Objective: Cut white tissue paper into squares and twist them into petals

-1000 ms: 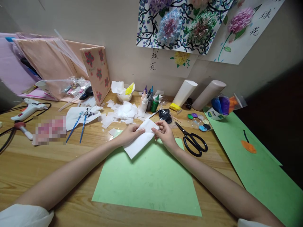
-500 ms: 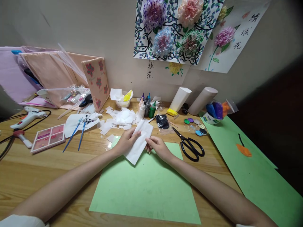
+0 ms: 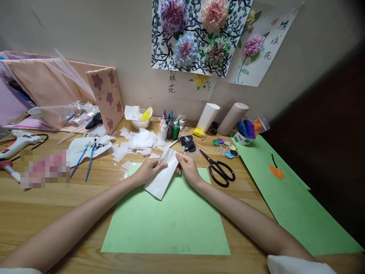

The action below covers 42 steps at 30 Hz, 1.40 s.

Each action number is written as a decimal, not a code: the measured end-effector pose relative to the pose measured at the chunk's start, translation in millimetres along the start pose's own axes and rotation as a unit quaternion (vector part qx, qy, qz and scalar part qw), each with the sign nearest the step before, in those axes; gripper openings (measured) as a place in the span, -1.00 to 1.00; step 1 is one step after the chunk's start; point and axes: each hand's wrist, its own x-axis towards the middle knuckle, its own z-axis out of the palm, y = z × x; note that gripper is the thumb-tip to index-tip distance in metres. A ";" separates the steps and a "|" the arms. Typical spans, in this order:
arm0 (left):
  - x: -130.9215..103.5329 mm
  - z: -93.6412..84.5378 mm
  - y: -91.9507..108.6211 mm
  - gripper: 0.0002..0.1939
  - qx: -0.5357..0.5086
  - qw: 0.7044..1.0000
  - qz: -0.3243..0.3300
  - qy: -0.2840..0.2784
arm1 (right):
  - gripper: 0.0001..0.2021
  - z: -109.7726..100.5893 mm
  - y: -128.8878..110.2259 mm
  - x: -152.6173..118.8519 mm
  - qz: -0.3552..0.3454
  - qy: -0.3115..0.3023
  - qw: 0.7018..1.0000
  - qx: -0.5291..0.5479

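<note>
A folded white tissue is held up at a slant above a green paper sheet. My left hand grips its left side, thumb on top and the other fingers behind it. On the upper right edge, my right hand pinches the tissue between thumb and fingers; some of those fingertips are hidden behind it. Beyond the hands lies a heap of cut white tissue pieces. Black-handled scissors rest to the right of my right hand, their blades pointing away and left.
Paint bottles and a glass bowl stand toward the wall. Two blue brushes lie at the left, near a glue gun. A second green sheet covers the right side. Paper flower pictures hang on the wall.
My right hand has moved up along the tissue's right edge. The left hand keeps its grip. The whole view has shifted slightly, so the table things appear further left.
</note>
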 end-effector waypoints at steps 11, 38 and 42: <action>3.4 0.8 -5.9 -0.56 -0.024 0.995 -0.024 0.099 | -0.68 -3.5 -1.2 -1.8 -0.003 -0.173 0.983 -0.065; -1.0 3.3 0.5 -0.63 -0.199 0.976 -0.067 0.053 | -0.57 -5.1 -5.9 -3.1 -0.006 -0.129 0.985 -0.114; 2.5 -2.2 -0.4 -0.67 -0.264 0.959 -0.080 0.058 | -0.71 -46.6 -20.4 -14.3 -0.032 -0.051 0.961 -0.271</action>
